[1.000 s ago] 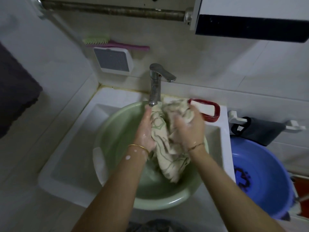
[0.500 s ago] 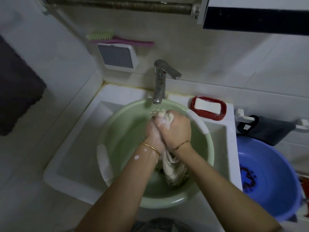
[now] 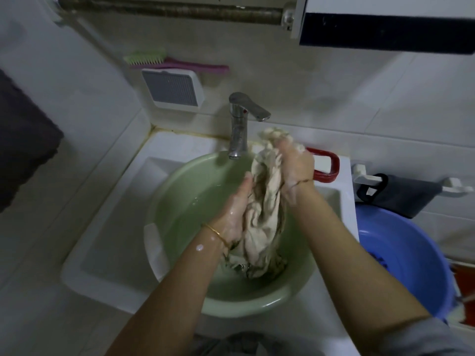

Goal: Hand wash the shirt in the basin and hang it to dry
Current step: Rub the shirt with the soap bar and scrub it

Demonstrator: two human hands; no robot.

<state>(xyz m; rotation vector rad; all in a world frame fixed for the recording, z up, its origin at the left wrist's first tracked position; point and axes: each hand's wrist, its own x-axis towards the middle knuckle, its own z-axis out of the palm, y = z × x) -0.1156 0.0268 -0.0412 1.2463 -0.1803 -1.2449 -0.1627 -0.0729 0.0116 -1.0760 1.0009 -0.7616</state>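
One white sink (image 3: 108, 227) carries one green basin (image 3: 180, 201) of shallow water; a second, blue basin (image 3: 411, 253) stands just to its right. The single cream shirt (image 3: 262, 214) hangs bunched over the green basin, its lower end trailing in the water. Both hands hold it: the right hand (image 3: 298, 170) clutches the top bunch beside the one tap (image 3: 239, 129), and the left hand (image 3: 234, 209) grips lower down. The scrub likely goes best with fabric rubbed on fabric in short strokes, kept over the basin. One red soap dish (image 3: 331, 165) sits behind.
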